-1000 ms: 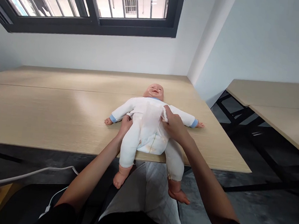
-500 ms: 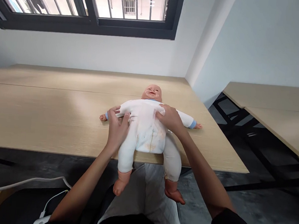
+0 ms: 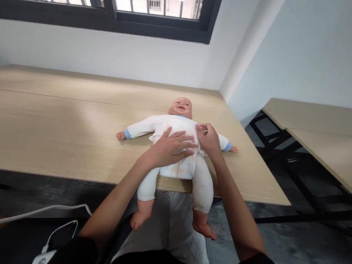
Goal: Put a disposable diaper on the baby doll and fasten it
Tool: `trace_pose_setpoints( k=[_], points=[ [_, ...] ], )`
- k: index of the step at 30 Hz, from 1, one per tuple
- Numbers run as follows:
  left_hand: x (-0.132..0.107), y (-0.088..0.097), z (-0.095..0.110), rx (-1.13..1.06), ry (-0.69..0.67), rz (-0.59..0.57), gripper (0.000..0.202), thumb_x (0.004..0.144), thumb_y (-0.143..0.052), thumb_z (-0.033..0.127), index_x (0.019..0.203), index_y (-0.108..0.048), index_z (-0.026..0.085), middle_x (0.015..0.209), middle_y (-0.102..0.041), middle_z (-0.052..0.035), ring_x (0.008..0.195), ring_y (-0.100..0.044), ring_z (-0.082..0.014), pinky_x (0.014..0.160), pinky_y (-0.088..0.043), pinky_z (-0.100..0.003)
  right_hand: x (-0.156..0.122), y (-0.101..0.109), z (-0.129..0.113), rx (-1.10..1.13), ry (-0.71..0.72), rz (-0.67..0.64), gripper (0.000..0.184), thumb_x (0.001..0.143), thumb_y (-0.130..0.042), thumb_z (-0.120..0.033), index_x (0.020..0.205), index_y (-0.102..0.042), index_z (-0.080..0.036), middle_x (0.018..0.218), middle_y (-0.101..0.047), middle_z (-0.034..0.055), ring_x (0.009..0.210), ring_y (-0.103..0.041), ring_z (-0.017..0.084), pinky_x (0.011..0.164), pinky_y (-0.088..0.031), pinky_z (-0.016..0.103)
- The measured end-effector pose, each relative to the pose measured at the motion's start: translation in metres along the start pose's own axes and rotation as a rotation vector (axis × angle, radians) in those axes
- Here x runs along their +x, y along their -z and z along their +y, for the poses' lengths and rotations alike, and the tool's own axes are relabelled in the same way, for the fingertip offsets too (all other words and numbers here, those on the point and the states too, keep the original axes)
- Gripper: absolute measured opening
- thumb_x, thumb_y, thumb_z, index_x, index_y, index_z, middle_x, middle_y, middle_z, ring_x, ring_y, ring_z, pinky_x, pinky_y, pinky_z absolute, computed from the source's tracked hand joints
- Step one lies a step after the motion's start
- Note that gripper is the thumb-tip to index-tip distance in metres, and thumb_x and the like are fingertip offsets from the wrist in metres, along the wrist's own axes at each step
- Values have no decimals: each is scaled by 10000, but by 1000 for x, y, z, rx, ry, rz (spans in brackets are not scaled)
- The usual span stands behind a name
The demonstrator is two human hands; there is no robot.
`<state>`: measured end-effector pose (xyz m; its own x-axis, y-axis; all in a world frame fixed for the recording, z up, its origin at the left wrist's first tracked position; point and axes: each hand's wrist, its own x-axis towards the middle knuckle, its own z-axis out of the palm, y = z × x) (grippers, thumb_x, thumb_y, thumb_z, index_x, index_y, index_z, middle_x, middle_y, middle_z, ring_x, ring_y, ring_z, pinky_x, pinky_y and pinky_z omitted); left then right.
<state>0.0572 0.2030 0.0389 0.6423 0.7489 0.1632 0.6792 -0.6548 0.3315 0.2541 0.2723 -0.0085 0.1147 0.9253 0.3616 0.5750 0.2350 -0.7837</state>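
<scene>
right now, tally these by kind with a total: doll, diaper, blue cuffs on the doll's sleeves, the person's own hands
Doll: 1
Diaper: 1
Blue cuffs: 2
Person's left hand and right hand: 2
Total: 6

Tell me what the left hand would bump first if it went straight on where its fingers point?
The left hand would probably bump the right hand first, though depth is unclear.

Diaper [image 3: 169, 172]: faint orange print at 6 o'clock, too small to read.
White box [image 3: 48, 257]: round grey mark, between 7 and 8 o'clock, unclear.
Readable text: none.
</scene>
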Motion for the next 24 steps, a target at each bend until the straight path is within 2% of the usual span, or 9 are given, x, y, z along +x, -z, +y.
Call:
trace_pose_setpoints(
  k=[3,6,10,13,16,19,22,24],
  points=[
    [9,6,-14,-50,15,-67,399,1086,-376,466,1398,-613,388,1595,-481,28,1572,-296,-250,1288,-61,-637,-14,18,18,-102,-27,-2,465,934,-420,-597,843,-601,-179,918,-700,122,870,-622,245,883,-494,416],
    [18,10,-24,-102,31,-124,394,1081,-385,472,1376,-635,396,1639,-414,28,1601,-224,-250,1290,-58,-626,-34,29,36,-170,15,-46,451,937,-418,-549,855,-639,-164,943,-704,149,933,-614,272,933,-479,442],
    [31,11,-30,-107,50,-199,352,1040,-476,520,1328,-666,447,1718,-226,38,1630,-67,-296,1273,-44,-657,-51,27,51,-252,110,-132,394,898,-497,-455,997,-693,-128,1068,-697,191,1053,-591,320,996,-455,490],
    [37,9,-31,-95,45,-226,359,1027,-494,547,1338,-653,467,1728,-189,33,1631,-49,-299,1263,-22,-675,-55,22,53,-234,200,-213,318,825,-518,-340,1003,-684,-136,1088,-691,187,1049,-580,321,987,-457,493],
    [36,8,-31,-88,34,-209,383,1036,-455,572,1352,-641,463,1729,-186,36,1631,-58,-295,1268,-14,-666,-56,20,47,-162,230,-278,270,790,-503,-327,936,-652,-155,1064,-686,179,1027,-580,315,963,-463,482],
    [34,8,-31,-68,25,-207,382,1046,-435,564,1351,-641,460,1727,-203,39,1630,-77,-290,1275,-21,-653,-59,24,39,-151,138,-252,249,796,-529,-384,891,-619,-173,989,-687,153,961,-591,304,905,-476,464],
    [34,8,-32,-52,7,-222,381,1047,-428,569,1347,-639,465,1721,-227,41,1627,-92,-294,1270,-34,-667,-60,32,36,-85,-47,-158,331,815,-594,-499,903,-608,-180,932,-696,118,874,-618,277,829,-489,428],
    [35,7,-33,-48,-16,-223,387,1047,-415,578,1354,-627,473,1716,-239,52,1627,-88,-299,1259,-42,-691,-59,37,40,12,-120,-96,388,809,-624,-546,935,-627,-179,948,-708,110,877,-639,263,823,-497,411]
  ],
)
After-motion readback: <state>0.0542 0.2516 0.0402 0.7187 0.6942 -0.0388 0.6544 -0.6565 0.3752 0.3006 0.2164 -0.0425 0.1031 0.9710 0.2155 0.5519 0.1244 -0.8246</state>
